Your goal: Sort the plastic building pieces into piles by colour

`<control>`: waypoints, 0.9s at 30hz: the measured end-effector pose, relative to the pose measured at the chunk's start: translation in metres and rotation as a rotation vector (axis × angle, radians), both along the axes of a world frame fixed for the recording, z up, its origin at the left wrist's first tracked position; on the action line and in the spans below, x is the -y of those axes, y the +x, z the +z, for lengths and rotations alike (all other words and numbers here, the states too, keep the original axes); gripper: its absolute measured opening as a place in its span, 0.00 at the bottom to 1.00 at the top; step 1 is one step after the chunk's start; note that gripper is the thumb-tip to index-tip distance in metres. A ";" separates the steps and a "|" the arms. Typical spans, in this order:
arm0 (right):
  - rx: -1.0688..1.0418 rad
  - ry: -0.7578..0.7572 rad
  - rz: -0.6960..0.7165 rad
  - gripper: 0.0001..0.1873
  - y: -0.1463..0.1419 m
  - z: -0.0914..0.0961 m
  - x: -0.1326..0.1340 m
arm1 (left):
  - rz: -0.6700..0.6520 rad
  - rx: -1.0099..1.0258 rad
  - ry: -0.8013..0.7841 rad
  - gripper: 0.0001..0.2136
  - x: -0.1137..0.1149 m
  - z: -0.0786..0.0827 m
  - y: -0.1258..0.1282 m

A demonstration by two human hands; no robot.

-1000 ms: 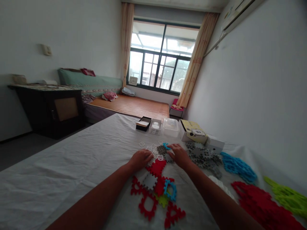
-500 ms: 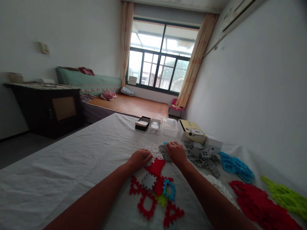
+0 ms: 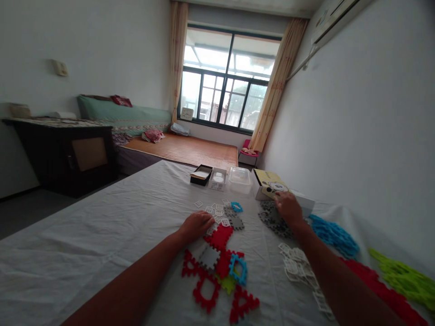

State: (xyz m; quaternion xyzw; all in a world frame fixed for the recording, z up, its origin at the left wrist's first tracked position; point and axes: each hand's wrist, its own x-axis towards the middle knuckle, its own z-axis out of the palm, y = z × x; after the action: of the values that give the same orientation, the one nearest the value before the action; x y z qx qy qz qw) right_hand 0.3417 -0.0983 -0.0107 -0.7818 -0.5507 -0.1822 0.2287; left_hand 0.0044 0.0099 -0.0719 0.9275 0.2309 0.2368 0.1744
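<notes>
Flat plastic building pieces with toothed edges lie joined and loose on the white cloth. My left hand [image 3: 197, 225] rests low, its fingers laid over the edge of the white lattice pieces [image 3: 219, 210], beside a red piece [image 3: 220, 236]. Just right of these lie grey pieces [image 3: 237, 222] and a blue ring-shaped piece [image 3: 237, 207]. My right hand [image 3: 288, 208] is over the grey pile [image 3: 272, 217], close to the yellow box, fingers slightly apart; its palm side is hidden. Nearer me sit a grey square [image 3: 210, 257], a blue frame [image 3: 238, 269] and a green piece [image 3: 227, 283].
Along the far edge stand a black box [image 3: 201, 174], a small white box [image 3: 218, 178], a clear plastic tub [image 3: 240, 180] and a yellow box [image 3: 268, 177]. White [image 3: 295, 265], blue [image 3: 335, 236], red [image 3: 377, 285] and green [image 3: 404, 276] piles lie at the right.
My right hand has left the grey and blue pieces in the middle and moved right to the grey pile. The blue ring piece is now uncovered. My left hand stays put.
</notes>
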 end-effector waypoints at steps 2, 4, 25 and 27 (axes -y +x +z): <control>-0.023 -0.119 0.271 0.14 -0.033 -0.008 -0.007 | 0.004 0.000 0.000 0.17 0.000 0.000 -0.001; -0.052 -0.263 0.513 0.16 -0.066 -0.018 -0.011 | 0.002 -0.003 0.001 0.17 0.001 0.000 -0.001; 0.148 -0.112 -0.051 0.19 0.016 0.002 -0.008 | -0.005 0.017 0.035 0.16 -0.003 -0.008 0.000; 0.156 -0.139 0.101 0.17 -0.016 -0.006 -0.017 | -0.007 0.017 0.036 0.16 -0.002 -0.007 0.000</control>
State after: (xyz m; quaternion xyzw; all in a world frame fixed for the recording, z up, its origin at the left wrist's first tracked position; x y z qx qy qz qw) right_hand 0.3257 -0.0812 -0.0162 -0.7506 -0.6167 -0.1922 0.1391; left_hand 0.0047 0.0121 -0.0789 0.9292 0.2220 0.2480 0.1606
